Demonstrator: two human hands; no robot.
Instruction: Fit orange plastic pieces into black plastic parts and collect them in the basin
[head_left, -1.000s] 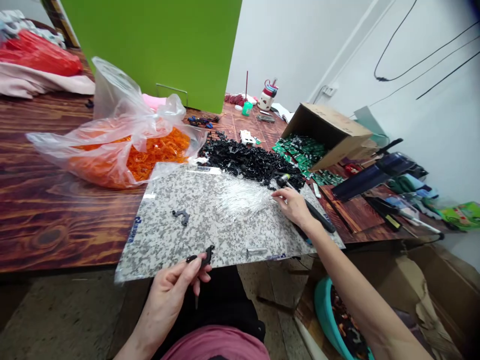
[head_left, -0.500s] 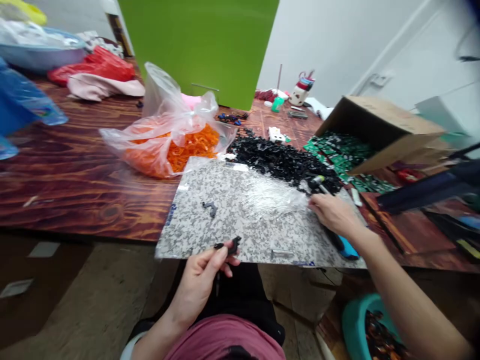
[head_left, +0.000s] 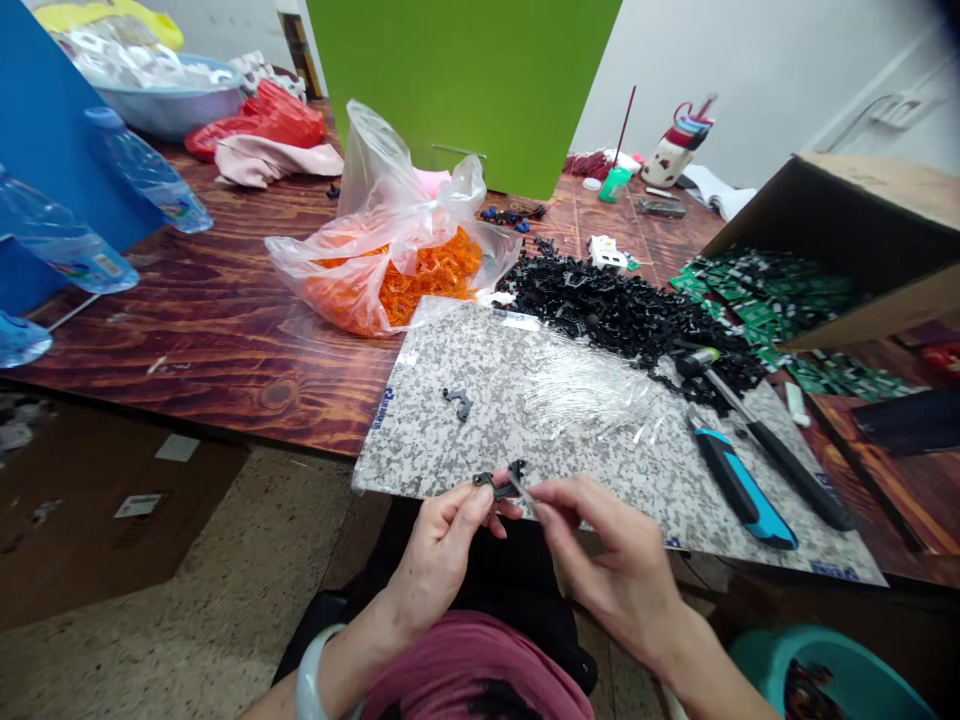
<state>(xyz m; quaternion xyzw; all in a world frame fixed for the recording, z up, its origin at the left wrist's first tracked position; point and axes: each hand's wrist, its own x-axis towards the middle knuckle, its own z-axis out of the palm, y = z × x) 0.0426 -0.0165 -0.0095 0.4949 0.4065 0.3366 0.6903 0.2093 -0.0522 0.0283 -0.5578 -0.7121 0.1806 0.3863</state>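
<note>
My left hand (head_left: 442, 535) pinches a small black plastic part (head_left: 501, 487) at the front edge of the speckled board (head_left: 420, 450). Close on its right, my right hand (head_left: 607, 545) has thumb and index finger closed on a thin, light strip (head_left: 520, 488), whose tip touches the black part. Another dark curved part (head_left: 457, 403) lies on the board beyond my left hand. Thin clear strips (head_left: 585, 388) are spread across the board's middle, in front of a heap of black parts (head_left: 615, 310).
A blue-black cutter (head_left: 742, 485) and a hammer (head_left: 795, 470) lie at the board's right. Behind stand a bag of orange parts (head_left: 427, 275), a green panel (head_left: 465, 80) and a cardboard box (head_left: 885, 190) with green circuit boards (head_left: 772, 290). Plastic bottles (head_left: 150, 170) are at left.
My right hand has come from the far right of the board, near the hammer, to my left hand, now with a thin strip at its fingertips. The view has shifted.
</note>
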